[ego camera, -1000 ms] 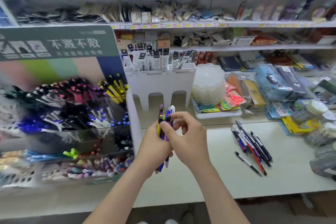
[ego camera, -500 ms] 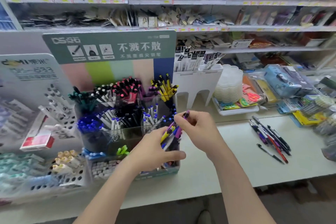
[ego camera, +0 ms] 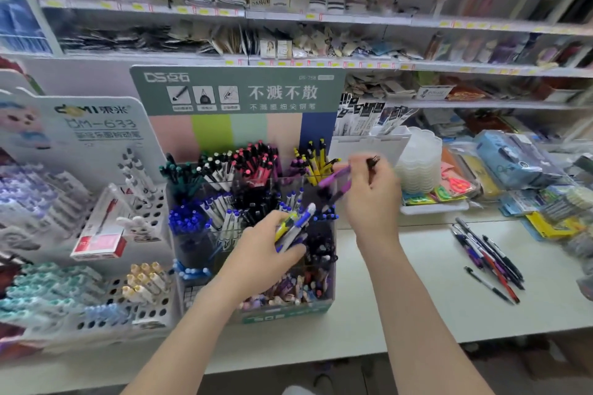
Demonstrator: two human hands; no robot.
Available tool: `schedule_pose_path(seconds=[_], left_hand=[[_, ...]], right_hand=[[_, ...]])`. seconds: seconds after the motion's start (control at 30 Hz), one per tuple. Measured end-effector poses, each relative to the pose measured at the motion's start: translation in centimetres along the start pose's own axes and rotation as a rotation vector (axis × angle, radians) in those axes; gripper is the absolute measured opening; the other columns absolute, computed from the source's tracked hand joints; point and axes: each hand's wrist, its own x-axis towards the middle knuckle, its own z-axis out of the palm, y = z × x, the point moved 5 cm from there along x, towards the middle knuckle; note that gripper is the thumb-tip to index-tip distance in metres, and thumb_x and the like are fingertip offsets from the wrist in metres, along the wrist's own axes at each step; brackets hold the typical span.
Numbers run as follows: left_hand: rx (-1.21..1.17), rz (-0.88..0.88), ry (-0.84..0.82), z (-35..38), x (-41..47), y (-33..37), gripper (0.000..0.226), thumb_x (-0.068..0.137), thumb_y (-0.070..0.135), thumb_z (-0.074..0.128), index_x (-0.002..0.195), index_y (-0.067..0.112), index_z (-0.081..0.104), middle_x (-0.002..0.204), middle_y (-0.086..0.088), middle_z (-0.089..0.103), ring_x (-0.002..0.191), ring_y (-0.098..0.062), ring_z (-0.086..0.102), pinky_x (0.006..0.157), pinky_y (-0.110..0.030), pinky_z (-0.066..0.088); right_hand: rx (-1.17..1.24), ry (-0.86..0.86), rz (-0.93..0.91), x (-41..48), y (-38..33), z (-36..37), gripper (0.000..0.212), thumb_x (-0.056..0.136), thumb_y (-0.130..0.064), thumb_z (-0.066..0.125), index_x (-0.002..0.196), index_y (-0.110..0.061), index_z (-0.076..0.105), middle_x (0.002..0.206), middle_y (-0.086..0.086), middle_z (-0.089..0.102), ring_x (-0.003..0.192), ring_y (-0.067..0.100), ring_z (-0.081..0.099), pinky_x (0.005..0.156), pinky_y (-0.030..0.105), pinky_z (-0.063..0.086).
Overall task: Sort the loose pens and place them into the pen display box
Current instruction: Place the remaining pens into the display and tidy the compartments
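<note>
We see a white shop counter (ego camera: 401, 282) running under stocked shelves (ego camera: 321, 14) of packaged goods. On it stands the pen display box (ego camera: 282, 314), green-headed, its clear compartments crowded with upright pens. The left hand (ego camera: 263, 244) hovers over the box's front compartments, fingers curled around a bundle of pens (ego camera: 293, 228), blue, white and yellow. The right hand (ego camera: 372, 199) is above the box's right rear corner, fingertips pinching a blurred purple pen (ego camera: 337, 175). Well to the right, loose pens (ego camera: 487, 253) lie flat on the counter. A white pen rack (ego camera: 96, 266) stands just left of the box, and a stack of clear dishes (ego camera: 420, 163) sits behind to the right
</note>
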Motion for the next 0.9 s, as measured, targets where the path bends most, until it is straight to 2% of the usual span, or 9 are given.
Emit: schedule_pose_path(seconds=[0.1,0.2,0.27,0.4,0.53,0.6,0.67,0.83,0.9], left_hand=[[-0.102,0.03,0.154,-1.3,0.6,0.7,0.015,0.1,0.044,0.069,0.104,0.037,0.056,0.08,0.006,0.062,0.055,-0.012,0.051,0.054,-0.025,0.041],[-0.177,0.037,0.295,-2.4,1.2,1.2,0.027,0.099,0.043,0.07,0.087,0.027,0.053,0.071,0.003,0.051,0.06,-0.017,0.046,0.059,-0.031,0.038],[-0.247,-0.043,0.36,-2.9,1.7,0.6,0.038,0.098,0.045,0.072,0.085,0.016,0.05,0.07,-0.004,0.049,0.059,-0.02,0.046,0.06,-0.036,0.04],[-0.47,-0.153,0.359,-3.2,2.2,-0.5,0.046,0.097,0.038,0.075,0.094,0.004,0.044,0.073,-0.023,0.053,0.053,-0.023,0.043,0.056,-0.042,0.04],[-0.508,-0.165,0.349,-3.5,1.6,-0.3,0.037,0.098,0.032,0.075,0.097,0.005,0.05,0.074,-0.025,0.059,0.051,-0.023,0.048,0.054,-0.039,0.043],[-0.536,-0.154,0.311,-3.4,1.4,-0.1,0.029,0.1,0.031,0.074,0.102,0.008,0.058,0.079,-0.023,0.068,0.053,-0.023,0.054,0.053,-0.037,0.048],[-0.639,-0.153,0.259,-3.1,1.1,0.1,0.025,0.101,0.03,0.074,0.109,0.009,0.062,0.08,-0.016,0.074,0.057,-0.022,0.056,0.056,-0.037,0.051],[-0.833,-0.131,0.153,-2.6,0.7,-0.4,0.023,0.105,0.028,0.067,0.116,0.007,0.064,0.089,-0.015,0.074,0.065,-0.025,0.055,0.061,-0.041,0.049],[-0.841,-0.094,0.11,-2.5,0.4,-0.3,0.024,0.107,0.028,0.064,0.121,0.008,0.061,0.099,-0.017,0.075,0.066,-0.026,0.054,0.061,-0.04,0.048]], right_hand=[[-0.001,0.138,-0.228,1.6,-3.9,0.7,0.018,0.11,-0.033,0.055,0.099,-0.023,0.064,0.091,-0.009,0.079,0.077,0.009,0.075,0.08,0.043,0.06],[-0.065,0.093,-0.477,2.3,-6.7,3.1,0.021,0.108,-0.032,0.062,0.105,-0.011,0.067,0.083,-0.007,0.076,0.071,0.006,0.072,0.069,0.023,0.056],[-0.159,0.026,-0.57,3.3,-7.1,5.1,0.019,0.106,-0.028,0.068,0.104,-0.009,0.068,0.077,-0.006,0.072,0.067,0.007,0.066,0.063,0.014,0.048],[-0.352,-0.268,-0.619,5.5,-5.7,8.7,0.015,0.102,-0.024,0.07,0.109,-0.013,0.063,0.086,-0.005,0.072,0.067,0.015,0.064,0.069,0.027,0.05],[-0.659,-0.517,-0.634,5.9,-2.4,11.2,0.017,0.103,-0.025,0.067,0.104,-0.008,0.065,0.091,0.013,0.074,0.09,0.038,0.064,0.077,0.048,0.053],[-0.937,-0.402,-0.806,5.2,-1.5,11.6,0.027,0.106,-0.034,0.055,0.101,-0.011,0.068,0.093,0.011,0.072,0.098,0.039,0.056,0.08,0.047,0.044],[-1.071,-0.273,-0.883,4.0,-1.2,11.4,0.038,0.108,-0.042,0.042,0.101,-0.019,0.072,0.102,0.01,0.065,0.099,0.037,0.05,0.081,0.047,0.036],[-1.046,-0.166,-0.783,2.9,-1.3,9.6,0.031,0.106,-0.037,0.044,0.103,-0.021,0.07,0.114,0.01,0.052,0.099,0.034,0.045,0.082,0.045,0.034],[-0.836,-0.127,-0.69,2.4,-2.0,8.4,0.028,0.107,-0.032,0.048,0.112,-0.018,0.071,0.112,0.007,0.055,0.098,0.029,0.048,0.083,0.042,0.038]])
